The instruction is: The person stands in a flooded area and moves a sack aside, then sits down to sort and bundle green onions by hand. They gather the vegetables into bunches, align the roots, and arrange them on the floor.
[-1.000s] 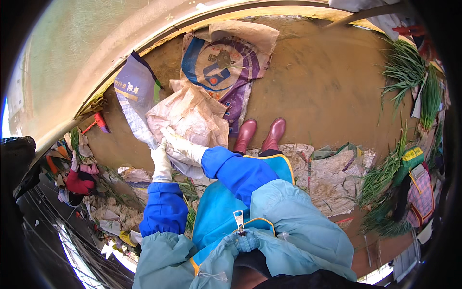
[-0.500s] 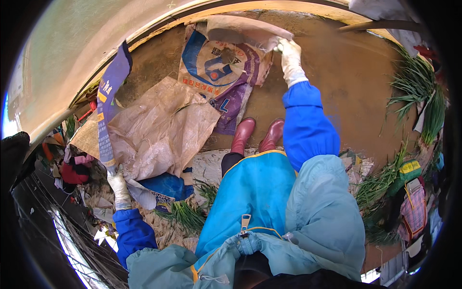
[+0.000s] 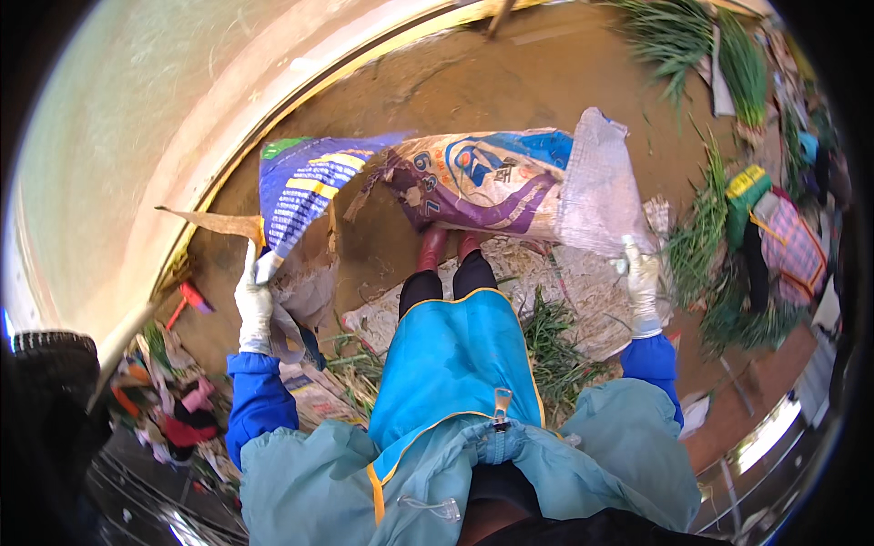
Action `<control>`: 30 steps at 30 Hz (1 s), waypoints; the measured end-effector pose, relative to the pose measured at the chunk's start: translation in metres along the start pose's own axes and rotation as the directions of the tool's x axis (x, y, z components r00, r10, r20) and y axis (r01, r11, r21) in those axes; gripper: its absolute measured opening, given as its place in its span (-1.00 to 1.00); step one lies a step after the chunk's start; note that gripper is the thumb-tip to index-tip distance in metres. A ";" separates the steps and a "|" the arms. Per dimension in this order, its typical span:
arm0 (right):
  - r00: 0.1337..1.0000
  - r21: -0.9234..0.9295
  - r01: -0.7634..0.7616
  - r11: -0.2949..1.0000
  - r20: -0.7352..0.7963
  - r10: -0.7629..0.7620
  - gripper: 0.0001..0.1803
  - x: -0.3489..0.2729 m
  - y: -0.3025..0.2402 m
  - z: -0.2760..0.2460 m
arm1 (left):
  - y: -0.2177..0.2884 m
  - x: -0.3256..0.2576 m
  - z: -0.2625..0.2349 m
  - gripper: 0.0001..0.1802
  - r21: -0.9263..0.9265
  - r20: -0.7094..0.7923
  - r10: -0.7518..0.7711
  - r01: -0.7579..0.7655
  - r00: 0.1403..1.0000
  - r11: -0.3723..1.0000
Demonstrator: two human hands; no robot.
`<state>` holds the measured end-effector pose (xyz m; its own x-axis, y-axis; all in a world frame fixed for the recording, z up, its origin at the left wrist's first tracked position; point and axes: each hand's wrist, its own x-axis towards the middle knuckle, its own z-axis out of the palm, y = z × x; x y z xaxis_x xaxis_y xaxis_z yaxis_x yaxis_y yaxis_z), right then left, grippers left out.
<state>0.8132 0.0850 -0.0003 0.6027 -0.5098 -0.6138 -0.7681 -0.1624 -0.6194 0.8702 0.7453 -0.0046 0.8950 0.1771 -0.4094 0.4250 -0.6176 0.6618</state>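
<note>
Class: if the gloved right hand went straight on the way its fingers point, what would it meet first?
The right hand points up into the pale woven sack it already grips, so it would likely meet that sack first; depth is unclear.

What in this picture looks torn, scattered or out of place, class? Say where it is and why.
The brown paper sack in the left hand has a ragged, torn flap jutting left. Loose green stalks lie strewn over the crumpled sheet by the red boots.
</note>
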 end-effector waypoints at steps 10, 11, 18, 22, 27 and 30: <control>0.868 0.529 -0.039 0.848 -0.403 0.291 -0.49 -0.173 0.093 0.008 | 0.183 -0.005 0.039 -0.51 0.216 0.499 0.555 -0.716 0.666 0.664; 0.819 0.525 -0.116 0.843 -0.430 0.380 -0.49 -0.178 0.104 0.008 | 0.208 -0.009 0.051 -0.53 0.280 0.530 0.545 -0.740 0.650 0.611; 0.661 0.598 -0.065 0.799 -0.574 0.484 -0.48 -0.206 0.096 -0.045 | 0.419 -0.012 0.165 -0.54 -0.053 0.713 0.665 -0.930 0.220 0.364; 0.484 -0.047 -0.051 0.998 -0.875 -0.016 -0.59 -0.248 0.079 -0.128 | 0.484 -0.001 0.248 -0.45 -0.098 0.692 0.678 -0.898 0.249 0.430; 0.452 0.511 0.159 0.845 -0.798 0.398 -0.78 -0.294 0.073 -0.169 | 0.492 0.066 0.335 -0.40 -0.024 0.674 0.682 -0.914 0.284 0.405; 0.349 0.270 0.059 0.961 -0.908 0.233 -0.82 -0.300 0.085 -0.163 | 0.479 0.119 0.384 -0.32 0.260 0.835 0.514 -0.964 0.196 -0.055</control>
<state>0.5325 0.0865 0.2109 -0.1650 -0.9826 0.0855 -0.6446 0.0418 -0.7634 1.1278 0.1762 0.0223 0.2801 -0.9227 -0.2647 -0.9216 -0.3357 0.1950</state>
